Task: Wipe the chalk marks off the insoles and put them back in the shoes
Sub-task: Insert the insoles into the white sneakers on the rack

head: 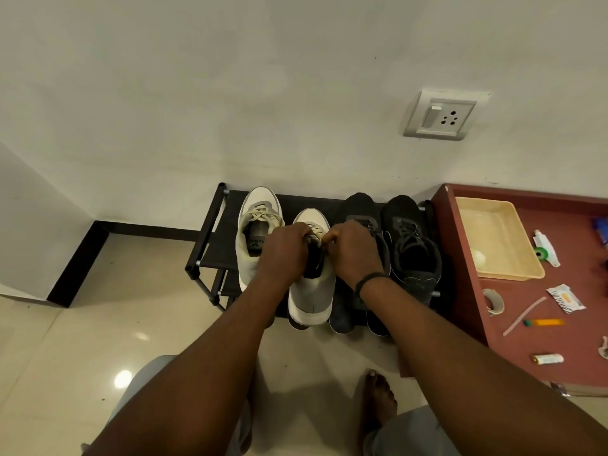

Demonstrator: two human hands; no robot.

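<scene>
I have both hands on the second white shoe (311, 284) on the shoe rack (210, 225) — my left hand (285, 250) curled round the tongue and laces, my right hand (353, 250) pinching the other side of the opening. It looks like the putting-back step — something dark, likely the insole (312, 263), sits inside. Next I must press it flat toward the toe.

I see both forearms bare to the lower frame edge, no sleeves showing. A thin black band (370, 280) circles my right wrist. Pale grey-blue trouser legs (411, 432) cover both knees at the bottom, and my right foot (378, 401) is bare.
</scene>
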